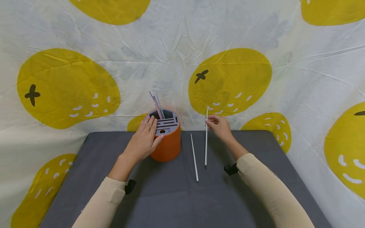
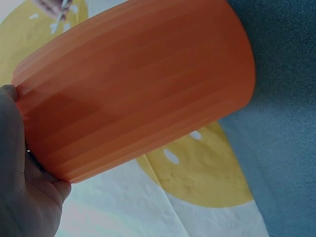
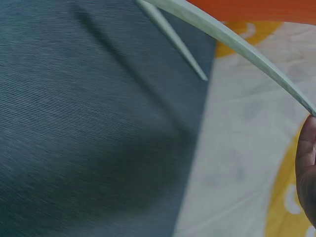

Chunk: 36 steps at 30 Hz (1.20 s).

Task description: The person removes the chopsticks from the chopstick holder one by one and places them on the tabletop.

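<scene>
An orange round holder with a grey slotted top stands toward the back of the dark table. My left hand rests on that top, fingers extended over it and thumb at the near rim. In the left wrist view, the hand is at the holder's end. Several thin, pale sticks poke up from its back compartment. To the right, my right hand pinches a long white chopstick near its upper end, held nearly upright. A second white chopstick lies on the table between it and the holder.
The dark grey tabletop ends at a white cloth backdrop printed with yellow fruit, close behind the holder. A black wrist strap shows at the left sleeve, another black strap at the right.
</scene>
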Tool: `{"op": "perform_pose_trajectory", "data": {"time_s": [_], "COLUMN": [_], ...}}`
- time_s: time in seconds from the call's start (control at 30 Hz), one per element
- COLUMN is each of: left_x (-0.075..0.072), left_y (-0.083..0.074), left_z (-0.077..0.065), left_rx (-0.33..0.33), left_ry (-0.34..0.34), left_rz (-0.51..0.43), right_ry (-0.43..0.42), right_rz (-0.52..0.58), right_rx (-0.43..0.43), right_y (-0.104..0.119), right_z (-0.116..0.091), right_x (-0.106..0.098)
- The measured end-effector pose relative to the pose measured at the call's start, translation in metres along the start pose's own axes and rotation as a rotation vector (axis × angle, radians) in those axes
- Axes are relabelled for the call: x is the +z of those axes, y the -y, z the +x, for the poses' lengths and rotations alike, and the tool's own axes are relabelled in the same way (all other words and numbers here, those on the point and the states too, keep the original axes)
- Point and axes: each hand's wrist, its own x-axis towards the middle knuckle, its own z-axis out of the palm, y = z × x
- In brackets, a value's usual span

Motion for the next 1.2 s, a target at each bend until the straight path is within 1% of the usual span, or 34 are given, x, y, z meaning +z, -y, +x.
{"op": "perform_pose_trajectory", "data": {"time_s": [0.1, 0.4, 0.57, 0.77, 0.93, 1.07, 1.2], "left_x": [0.0, -0.001, -0.001, -0.001, 0.0, 0.001, 0.001], "left_y": [0.0, 0.0, 0.0, -0.002, -0.001, -0.001, -0.001], "left_z": [0.0, 0.0, 0.0, 0.0, 0.0, 0.0, 0.0], "left_rx": [0.001, 0.002, -0.006, -0.012, -0.013, -0.013, -0.008], "left_ry": [-0.001, -0.007, -0.004, 0.002, -0.009, -0.011, -0.01], "left_rz": [0.001, -0.003, -0.012, -0.024, -0.029, -0.028, -0.023], "right_ry": [0.007, 0.062, 0.063, 0.04, 0.065, 0.07, 0.062], "right_rz": [-0.037, -0.039, -0.035, 0.032, 0.073, 0.089, 0.073], "right_rx": [0.017, 0.109, 0.175, 0.233, 0.288, 0.328, 0.362], "right_y": [-0.012, -0.041, -0.053, -0.062, -0.065, -0.066, -0.065], "right_z": [-0.003, -0.008, -0.012, -0.014, -0.014, -0.014, -0.015], "right_x": [0.007, 0.027, 0.037, 0.043, 0.048, 0.053, 0.056]}}
